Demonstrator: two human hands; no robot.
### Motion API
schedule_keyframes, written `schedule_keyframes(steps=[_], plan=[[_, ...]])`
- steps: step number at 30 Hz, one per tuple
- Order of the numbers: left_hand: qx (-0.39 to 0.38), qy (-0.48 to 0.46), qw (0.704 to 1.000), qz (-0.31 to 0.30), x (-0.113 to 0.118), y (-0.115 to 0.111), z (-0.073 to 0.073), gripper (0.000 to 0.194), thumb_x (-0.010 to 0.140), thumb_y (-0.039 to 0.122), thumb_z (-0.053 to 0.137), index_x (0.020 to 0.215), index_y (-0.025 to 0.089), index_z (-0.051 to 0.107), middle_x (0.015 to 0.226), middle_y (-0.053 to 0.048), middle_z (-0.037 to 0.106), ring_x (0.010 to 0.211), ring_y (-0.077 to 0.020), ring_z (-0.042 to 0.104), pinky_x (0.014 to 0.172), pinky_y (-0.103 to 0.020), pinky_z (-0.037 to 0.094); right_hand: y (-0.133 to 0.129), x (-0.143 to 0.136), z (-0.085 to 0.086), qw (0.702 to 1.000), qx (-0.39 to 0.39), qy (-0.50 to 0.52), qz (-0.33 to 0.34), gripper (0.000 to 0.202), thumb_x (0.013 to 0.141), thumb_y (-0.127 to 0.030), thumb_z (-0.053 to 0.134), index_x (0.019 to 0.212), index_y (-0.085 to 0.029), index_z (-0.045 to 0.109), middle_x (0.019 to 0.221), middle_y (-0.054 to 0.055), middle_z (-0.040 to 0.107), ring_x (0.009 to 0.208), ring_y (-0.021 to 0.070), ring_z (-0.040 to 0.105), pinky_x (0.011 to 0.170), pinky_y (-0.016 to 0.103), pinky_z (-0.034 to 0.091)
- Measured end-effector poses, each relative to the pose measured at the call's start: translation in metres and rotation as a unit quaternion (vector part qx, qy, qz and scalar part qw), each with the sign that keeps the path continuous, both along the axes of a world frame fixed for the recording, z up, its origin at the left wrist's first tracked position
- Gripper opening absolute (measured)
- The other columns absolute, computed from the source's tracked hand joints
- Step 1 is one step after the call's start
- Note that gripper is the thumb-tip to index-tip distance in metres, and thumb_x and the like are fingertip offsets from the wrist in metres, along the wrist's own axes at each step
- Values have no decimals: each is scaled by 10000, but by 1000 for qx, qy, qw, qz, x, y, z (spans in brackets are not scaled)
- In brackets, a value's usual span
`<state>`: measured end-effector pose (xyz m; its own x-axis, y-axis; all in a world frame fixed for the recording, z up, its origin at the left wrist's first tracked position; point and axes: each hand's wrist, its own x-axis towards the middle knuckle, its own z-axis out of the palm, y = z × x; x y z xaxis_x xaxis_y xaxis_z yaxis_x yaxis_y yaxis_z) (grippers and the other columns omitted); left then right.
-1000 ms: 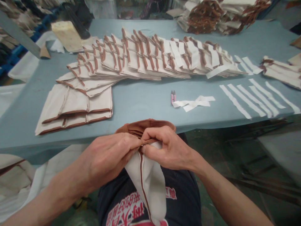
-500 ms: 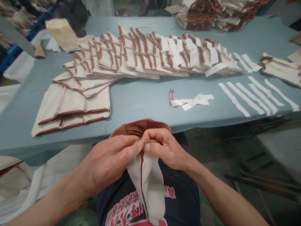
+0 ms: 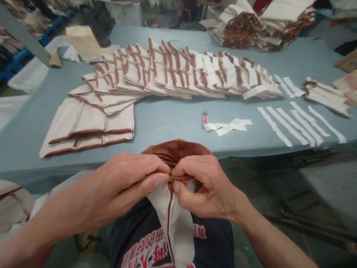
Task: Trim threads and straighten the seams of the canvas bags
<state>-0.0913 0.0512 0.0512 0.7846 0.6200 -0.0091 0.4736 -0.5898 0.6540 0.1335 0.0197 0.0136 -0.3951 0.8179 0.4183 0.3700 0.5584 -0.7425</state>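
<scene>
Between my hands is a sewn fabric piece point(image 3: 178, 227), cream outside with a brown inner side and a brown-bound seam running down its middle. It hangs over my dark printed shirt, and its brown edge rests near the table's front. My left hand point(image 3: 134, 182) pinches the brown edge at the seam between thumb and fingers. Close beside it, my right hand point(image 3: 203, 182) pinches the same edge, thumb below and fingers above. The fingertips of both hands nearly meet. Whatever lies under the fingertips is hidden.
On the blue-covered table point(image 3: 173, 121) a long row of overlapping cream pieces point(image 3: 164, 70) fans out. Pink thread snips point(image 3: 205, 118) lie beside crossed white strips point(image 3: 231, 125). More white strips point(image 3: 295, 124) lie at right. Brown-edged bundles point(image 3: 242, 29) stand behind; a stack point(image 3: 92, 126) sits left.
My hands have opened slightly apart at the thumbs and spread the brown edge wider at the seam. Both keep their pinch. The view has shifted a little.
</scene>
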Motion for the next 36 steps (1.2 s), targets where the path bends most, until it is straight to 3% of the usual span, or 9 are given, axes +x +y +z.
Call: schedule_keyframes(steps=[6, 11, 14, 17, 21, 24, 26, 28, 36], plan=[[-14, -2, 997, -76, 5, 14, 2, 273, 1094, 327, 467, 929, 211, 652, 782, 16, 651, 704, -147, 574, 640, -286, 373, -1, 4, 9, 996, 62, -69, 5, 128, 796, -111, 541, 708, -188, 592, 591, -32, 577, 542, 113, 495, 551, 267, 343], [-1, -25, 994, -103, 15, 13, 1, 216, 954, 122, 520, 756, 205, 497, 673, 58, 514, 603, -110, 464, 571, -280, 311, -3, 5, 11, 996, 59, -57, 29, 145, 792, -83, 521, 707, -193, 563, 604, -35, 546, 557, 112, 476, 561, 265, 344], [15, -117, 990, -72, 22, 5, -10, 248, 850, 47, 478, 703, 215, 370, 633, 81, 383, 559, -92, 345, 533, -274, 253, -6, 1, 3, 998, -25, 50, 33, 140, 782, -98, 547, 690, -200, 519, 603, -63, 490, 536, 84, 428, 545, 231, 335], [-24, -210, 977, -4, 28, -6, -25, 272, 823, 36, 490, 674, 210, 343, 602, 91, 305, 524, -79, 266, 497, -251, 211, -10, -8, -10, 965, -180, 183, 58, 205, 817, -170, 584, 666, -217, 455, 579, -85, 408, 488, 66, 336, 478, 208, 285], [-205, -360, 905, 95, 37, -20, -44, 348, 930, 192, 575, 636, 195, 390, 589, 73, 360, 512, -73, 296, 476, -216, 241, -14, -21, -19, 913, -265, 304, 62, 312, 869, -281, 636, 648, -228, 422, 563, -85, 373, 494, 76, 295, 457, 219, 254], [-350, -459, 808, 121, 42, -26, -52, 442, 963, 403, 655, 649, 195, 423, 599, 58, 388, 522, -85, 330, 483, -212, 278, -14, -24, -18, 908, -258, 326, 59, 329, 880, -271, 662, 645, -221, 437, 558, -91, 357, 490, 70, 278, 454, 217, 239], [-407, -478, 770, 115, 43, -26, -56, 466, 942, 456, 690, 659, 195, 427, 602, 59, 377, 518, -84, 315, 477, -211, 263, -13, -22, -16, 914, -245, 318, 61, 321, 883, -258, 664, 648, -216, 450, 559, -94, 351, 486, 66, 273, 453, 214, 236], [-422, -461, 774, 103, 41, -25, -60, 473, 948, 487, 670, 658, 192, 442, 595, 55, 373, 518, -88, 297, 474, -220, 241, -14, -20, -17, 921, -234, 305, 67, 305, 896, -263, 658, 661, -211, 470, 565, -89, 375, 488, 65, 290, 459, 215, 242], [-335, -365, 860, 124, 29, -23, -69, 681, 1030, 734, 309, 656, 188, 468, 603, 39, 384, 538, -113, 292, 493, -263, 241, -19, -18, -31, 929, -236, 278, 59, 285, 889, -324, 639, 673, -211, 492, 582, -69, 454, 494, 72, 336, 468, 222, 270]])
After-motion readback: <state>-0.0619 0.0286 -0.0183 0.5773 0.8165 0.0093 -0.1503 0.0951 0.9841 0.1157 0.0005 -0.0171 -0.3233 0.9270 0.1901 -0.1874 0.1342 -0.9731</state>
